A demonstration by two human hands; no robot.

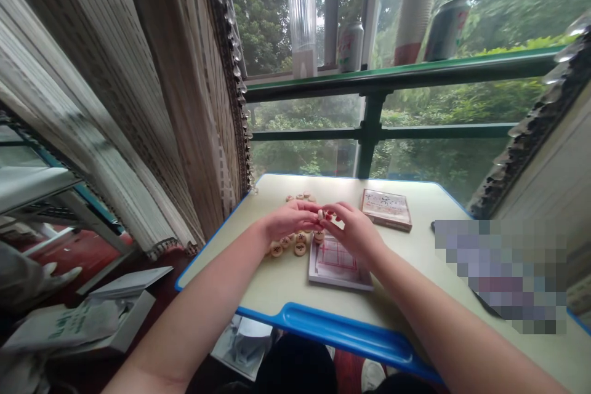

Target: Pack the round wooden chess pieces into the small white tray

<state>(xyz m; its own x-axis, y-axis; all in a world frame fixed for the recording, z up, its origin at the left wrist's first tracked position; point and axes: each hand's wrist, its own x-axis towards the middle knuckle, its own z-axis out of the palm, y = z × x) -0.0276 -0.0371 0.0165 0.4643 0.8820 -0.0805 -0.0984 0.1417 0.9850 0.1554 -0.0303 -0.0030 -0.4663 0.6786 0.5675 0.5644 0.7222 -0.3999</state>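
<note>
My left hand (290,218) and my right hand (353,228) meet above the middle of the table. Between their fingertips is a round wooden Chinese chess piece (321,215), partly covered by the fingers. Several more chess pieces (300,249) with dark characters lie under and beside my left hand, and a few others (300,196) sit just behind it. Below my right hand lies a shallow tray (339,281) with a red grid on a pale sheet. Another chess piece (318,237) is at its upper left edge.
A flat box lid (386,208) with printed writing lies at the back right of the blue-edged table (217,265). A blurred-out object (503,277) is on the right. Drink cans (351,46) stand on the green window rail. Open boxes (124,320) lie on the floor at left.
</note>
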